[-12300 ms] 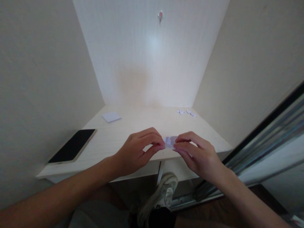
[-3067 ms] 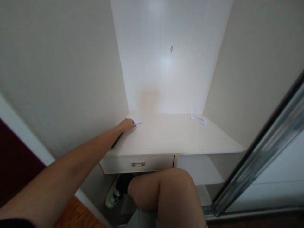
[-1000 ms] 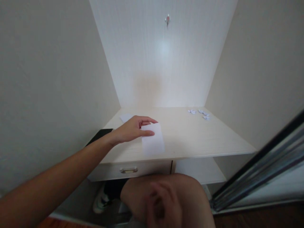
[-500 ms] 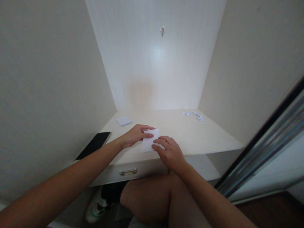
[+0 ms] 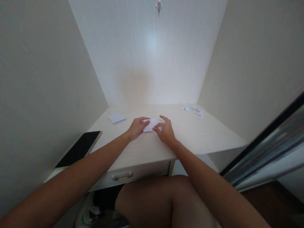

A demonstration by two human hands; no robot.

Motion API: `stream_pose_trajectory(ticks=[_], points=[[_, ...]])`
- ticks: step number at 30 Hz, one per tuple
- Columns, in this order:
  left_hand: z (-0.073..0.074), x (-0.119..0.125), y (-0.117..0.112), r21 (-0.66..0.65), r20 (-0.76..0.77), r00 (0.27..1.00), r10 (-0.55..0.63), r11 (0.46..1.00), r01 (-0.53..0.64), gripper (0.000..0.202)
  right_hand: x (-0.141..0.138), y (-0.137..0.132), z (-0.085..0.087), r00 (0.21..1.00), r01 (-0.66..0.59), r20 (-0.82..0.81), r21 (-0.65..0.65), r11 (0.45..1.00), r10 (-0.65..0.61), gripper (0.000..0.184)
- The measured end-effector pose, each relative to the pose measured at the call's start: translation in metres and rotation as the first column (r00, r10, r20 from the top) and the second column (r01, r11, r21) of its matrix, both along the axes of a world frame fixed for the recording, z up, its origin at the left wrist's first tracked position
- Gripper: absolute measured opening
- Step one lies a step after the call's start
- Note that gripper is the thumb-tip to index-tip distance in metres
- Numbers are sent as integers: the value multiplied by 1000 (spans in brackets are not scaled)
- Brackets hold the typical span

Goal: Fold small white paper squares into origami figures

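A small white sheet of paper (image 5: 150, 125) is held between my two hands over the desktop, and it looks folded over. My left hand (image 5: 138, 126) grips its left end, thumb on top and fingers behind. At the right end, my right hand (image 5: 165, 129) pinches the paper's lower corner between thumb and index finger, with another finger raised. Away to the left lies a flat stack of white paper (image 5: 117, 118). Several small folded white paper pieces (image 5: 197, 110) sit at the far right of the desk.
The white desktop (image 5: 190, 136) is enclosed by side walls and a back panel with a small hook (image 5: 158, 5). A dark-screened tablet (image 5: 79, 148) lies at the left edge. Below the front edge is a drawer handle (image 5: 122, 176), above my legs (image 5: 152, 202).
The paper stood taller before and now appears shorter and wider. Both hands have moved farther over the desk. The camera view has shifted slightly.
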State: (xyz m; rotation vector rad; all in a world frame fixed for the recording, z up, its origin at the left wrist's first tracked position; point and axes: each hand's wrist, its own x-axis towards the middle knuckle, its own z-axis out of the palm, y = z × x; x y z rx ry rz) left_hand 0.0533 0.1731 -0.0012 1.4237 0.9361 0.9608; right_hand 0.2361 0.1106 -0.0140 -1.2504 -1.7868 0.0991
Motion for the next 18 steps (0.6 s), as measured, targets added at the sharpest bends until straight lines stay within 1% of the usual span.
stream_pose_trajectory(ticks=[2, 4, 6, 8, 11, 13, 18], points=[[-1, 0, 12, -9, 42, 999, -10, 1000, 10, 35, 1, 23, 0, 998, -19, -58, -61, 998, 16, 8], [-3, -1, 21, -23, 85, 996, -20, 1000, 22, 33, 3, 44, 0, 992, -93, -95, -127, 987, 81, 10], [-5, -3, 27, -39, 129, 991, -24, 999, 29, 32, 5, 60, -2, 981, -172, -125, -187, 967, 150, 20], [-6, -4, 29, -52, 166, 986, -29, 998, 38, 30, 9, 71, -5, 971, -209, -164, -233, 950, 173, 28], [-6, -4, 28, -54, 206, 978, -19, 998, 31, 24, 14, 77, -9, 961, -207, -235, -266, 942, 145, 27], [-4, -3, 25, -48, 224, 975, -7, 999, 18, 24, 15, 76, -10, 952, -199, -283, -266, 943, 121, 24], [2, -1, 16, -17, 254, 967, 27, 1000, -23, 41, 12, 67, -4, 924, -158, -377, -213, 964, 68, 23]])
